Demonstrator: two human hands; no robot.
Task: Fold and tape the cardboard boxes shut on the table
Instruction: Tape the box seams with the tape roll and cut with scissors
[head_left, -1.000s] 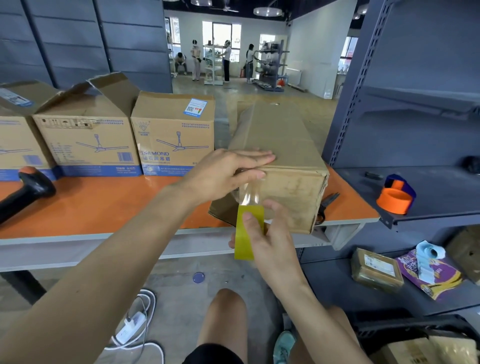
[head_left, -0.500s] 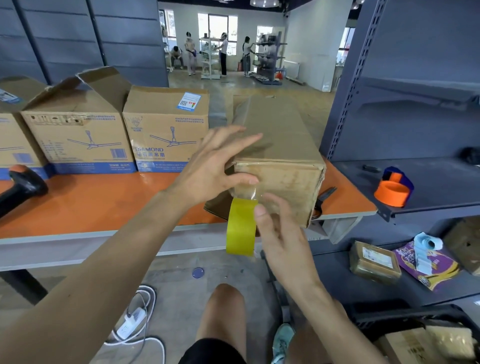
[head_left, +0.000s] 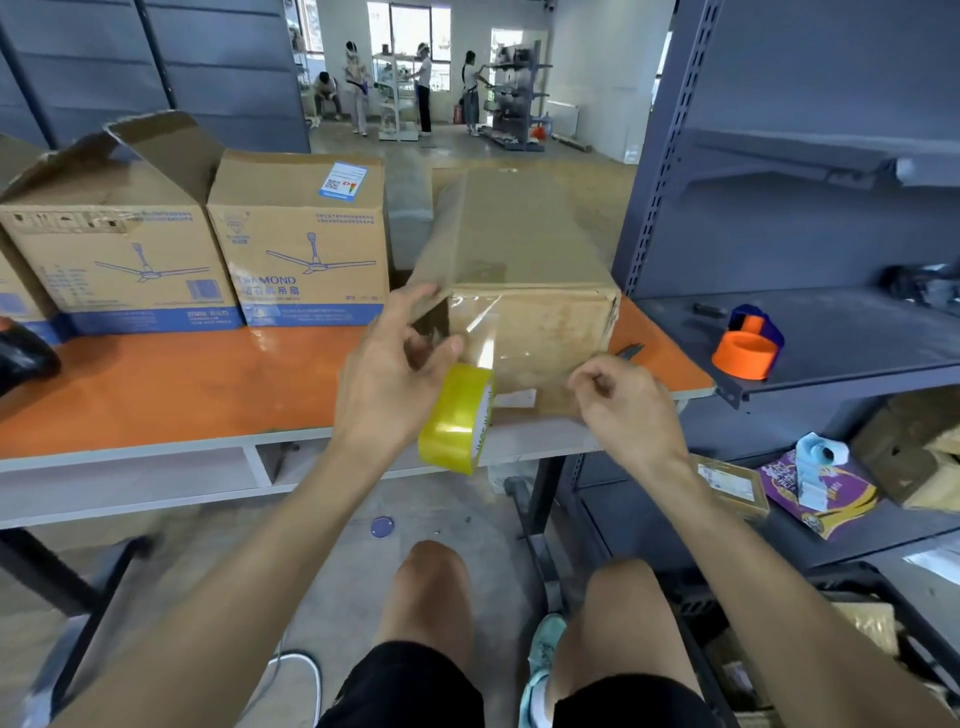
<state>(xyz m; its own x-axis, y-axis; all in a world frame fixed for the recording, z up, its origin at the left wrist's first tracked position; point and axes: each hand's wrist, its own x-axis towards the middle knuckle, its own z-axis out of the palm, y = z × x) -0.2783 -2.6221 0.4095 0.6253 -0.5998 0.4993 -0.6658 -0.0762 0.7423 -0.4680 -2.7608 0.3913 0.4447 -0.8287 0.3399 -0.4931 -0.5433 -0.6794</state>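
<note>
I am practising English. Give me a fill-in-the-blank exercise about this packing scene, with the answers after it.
1. The tape roll in the left hand is ____ in colour.
2. The plain cardboard box stands on an ____ table.
3. The printed box with the blue label shows a ceiling ____.
4. The right hand pinches clear tape on the front of the plain ____.
Missing words: yellow; orange; fan; box.

An orange dispenser sits on a grey shelf at three o'clock. At four o'clock, a purple packet lies beside a parcel. A black scanner is at nine o'clock.
</note>
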